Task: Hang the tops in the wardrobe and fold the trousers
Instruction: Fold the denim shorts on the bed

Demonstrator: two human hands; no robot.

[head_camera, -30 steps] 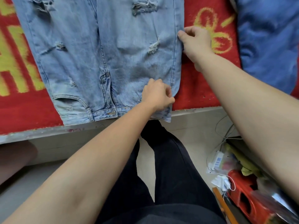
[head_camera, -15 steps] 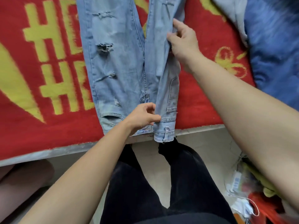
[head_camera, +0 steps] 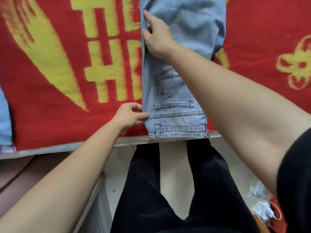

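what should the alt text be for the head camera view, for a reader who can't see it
Light blue jeans, folded in half lengthwise with a back pocket up, lie on a red blanket with yellow patterns. The person's left-hand grip pinches the waistband's left corner, while the right-hand grip rests farther up along the same edge.

Bare arms, one black sleeve, black trousers.
Both arms are bare from the left hand (head_camera: 129,116) and the right hand (head_camera: 157,37) back to the frame's edge. Well behind the right hand, on the upper arm, a plain black sleeve (head_camera: 296,174) begins with a smooth curved hem. Below and behind both hands, loose black trousers (head_camera: 144,190) in matte cloth cover both legs, with long soft creases.
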